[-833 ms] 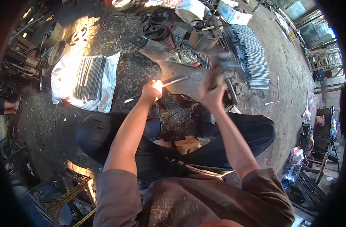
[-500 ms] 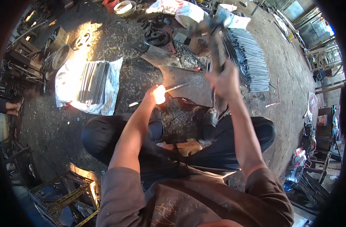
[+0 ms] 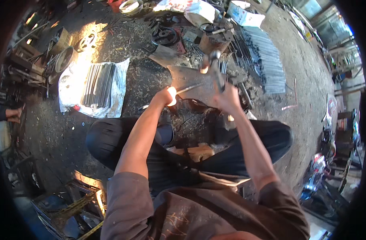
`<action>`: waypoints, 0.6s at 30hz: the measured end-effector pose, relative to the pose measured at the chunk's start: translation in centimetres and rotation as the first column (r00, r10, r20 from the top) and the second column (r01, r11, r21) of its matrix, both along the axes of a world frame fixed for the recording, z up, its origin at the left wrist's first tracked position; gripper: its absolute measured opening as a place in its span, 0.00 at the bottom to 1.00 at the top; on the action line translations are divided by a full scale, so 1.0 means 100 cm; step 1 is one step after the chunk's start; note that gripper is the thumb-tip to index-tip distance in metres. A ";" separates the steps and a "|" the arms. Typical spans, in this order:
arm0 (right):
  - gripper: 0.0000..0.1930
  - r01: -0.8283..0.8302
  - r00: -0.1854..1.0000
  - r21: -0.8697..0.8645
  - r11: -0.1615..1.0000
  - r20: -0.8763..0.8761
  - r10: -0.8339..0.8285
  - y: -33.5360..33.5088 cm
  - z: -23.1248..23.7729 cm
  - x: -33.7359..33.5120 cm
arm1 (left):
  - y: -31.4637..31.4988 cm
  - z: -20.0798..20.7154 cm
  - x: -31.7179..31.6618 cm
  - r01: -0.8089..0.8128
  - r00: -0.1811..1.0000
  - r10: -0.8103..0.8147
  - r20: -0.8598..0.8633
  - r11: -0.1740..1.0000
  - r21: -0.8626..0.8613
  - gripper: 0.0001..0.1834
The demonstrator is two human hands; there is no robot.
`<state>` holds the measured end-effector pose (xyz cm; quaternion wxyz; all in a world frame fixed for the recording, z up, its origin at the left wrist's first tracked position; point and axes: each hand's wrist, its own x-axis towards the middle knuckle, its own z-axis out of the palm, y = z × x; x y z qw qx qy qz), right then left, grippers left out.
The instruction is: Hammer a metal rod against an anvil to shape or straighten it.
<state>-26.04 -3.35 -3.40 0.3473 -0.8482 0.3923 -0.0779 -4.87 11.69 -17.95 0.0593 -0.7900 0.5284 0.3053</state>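
Note:
My left hand (image 3: 166,97) is closed around a thin metal rod (image 3: 188,88). The rod's far end points right, over a brown metal sheet (image 3: 182,74) on the ground, and its near end sticks out behind the hand. In my right hand (image 3: 229,99) is the handle of a hammer (image 3: 217,70), its head up and away from me, blurred by motion. The hammer is over the right part of the sheet, close to the rod's far end. Whether it touches anything cannot be made out.
Dark metal rods (image 3: 100,86) lie on a white sack (image 3: 121,82) at the left. A long row of grey rods (image 3: 272,64) lies at the right. Beyond the sheet stand a block (image 3: 215,42) with tools on it and a black wheel (image 3: 166,37). A metal frame (image 3: 71,204) is at lower left.
The hammer in my right hand has come down and toward the left, from a raised position nearer the camera. My left hand and the rod have barely moved.

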 end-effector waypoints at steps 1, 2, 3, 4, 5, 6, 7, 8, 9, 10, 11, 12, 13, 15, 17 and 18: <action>0.19 -0.011 0.996 0.129 0.992 0.084 0.000 0.016 0.034 0.017 | 0.027 -0.039 0.018 0.003 0.999 -0.007 0.049 0.998 0.069 0.17; 0.19 0.011 0.993 0.158 0.987 0.115 -0.030 0.026 0.075 0.023 | 0.024 -0.037 0.025 -0.007 0.998 0.004 0.055 0.998 0.058 0.17; 0.19 0.044 0.962 0.089 0.995 0.264 -0.066 0.006 0.076 0.017 | 0.013 -0.030 0.015 -0.006 0.998 0.011 0.060 0.995 -0.095 0.13; 0.17 0.004 0.922 0.076 0.997 0.386 -0.033 0.016 0.117 0.019 | 0.027 -0.033 0.005 -0.021 0.998 0.032 0.049 0.977 -0.214 0.11; 0.12 -0.045 0.836 -0.064 0.997 0.544 0.073 0.014 0.139 0.024 | 0.034 -0.043 0.017 0.199 0.974 -0.144 0.173 0.910 -0.365 0.12; 0.06 -0.083 0.774 -0.002 0.997 0.630 0.066 0.011 0.158 0.023 | 0.026 -0.037 0.014 0.207 0.974 -0.155 0.165 0.906 -0.368 0.12; 0.04 -0.053 0.749 -0.036 0.998 0.659 0.064 0.008 0.165 0.021 | 0.016 -0.020 0.004 0.088 0.995 -0.069 0.067 0.933 -0.348 0.12; 0.03 -0.039 0.717 -0.064 0.997 0.693 0.073 0.010 0.168 0.021 | 0.017 -0.008 -0.001 -0.044 0.999 0.040 -0.021 0.951 -0.306 0.13; 0.03 -0.071 0.607 -0.103 0.992 0.784 0.125 0.014 0.152 0.024 | 0.018 -0.016 0.003 -0.047 0.999 0.041 -0.024 0.952 -0.303 0.13; 0.03 -0.087 0.583 -0.057 0.995 0.807 0.098 0.016 0.120 0.025 | 0.022 -0.027 0.014 0.018 1.000 -0.018 -0.001 0.966 -0.259 0.12; 0.04 -0.093 0.565 -0.014 0.996 0.823 0.064 0.017 0.076 0.020 | 0.020 -0.039 0.021 0.093 0.996 -0.092 0.012 0.972 -0.216 0.12; 0.05 -0.023 0.726 -0.066 0.998 0.685 0.062 0.028 0.039 0.011 | 0.026 -0.050 0.029 0.082 0.997 -0.080 0.018 0.975 -0.208 0.12; 0.09 0.028 0.851 -0.141 0.990 0.523 0.050 0.039 0.003 0.002 | 0.032 -0.054 0.040 0.201 0.978 -0.189 0.084 0.967 -0.155 0.11; 0.15 0.194 0.978 0.108 0.975 -0.094 -0.184 0.005 -0.075 -0.038 | -0.027 -0.003 -0.006 -0.086 0.982 0.090 -0.168 0.996 0.030 0.13; 0.18 0.125 0.992 0.076 0.989 -0.012 -0.125 -0.007 -0.038 -0.016 | -0.019 0.026 -0.004 -0.169 0.962 0.180 -0.205 0.983 0.067 0.13; 0.18 0.094 0.995 0.090 0.991 0.027 -0.097 -0.002 -0.004 -0.008 | -0.007 0.027 -0.008 -0.249 0.925 0.274 -0.264 0.960 0.125 0.13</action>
